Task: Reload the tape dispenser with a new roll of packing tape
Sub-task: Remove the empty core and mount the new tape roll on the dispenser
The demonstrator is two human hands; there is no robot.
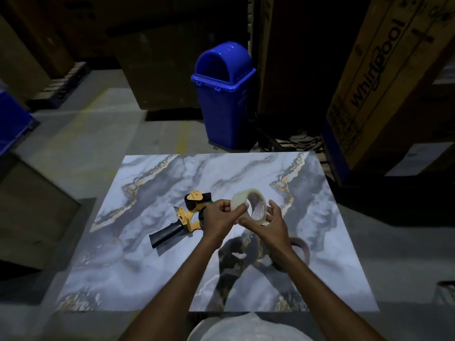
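Note:
A roll of clear packing tape (pixel 237 200) with a white printed core is held upright above the marble-patterned table (pixel 152 267). My right hand (pixel 270 223) cups the roll from below and the right. My left hand (pixel 221 214) pinches the roll's outer edge on the left side with thumb and fingers. A yellow and black tape dispenser (pixel 187 217) lies on its side on the table just left of my left hand, its dark handle pointing toward the near left; its right part is hidden behind my left hand.
A blue swing-lid bin (pixel 225 94) stands on the floor beyond the table's far edge. Tall cardboard boxes (pixel 379 82) rise at the back and right, close to the table's right corner. A blue crate (pixel 12 124) sits at far left.

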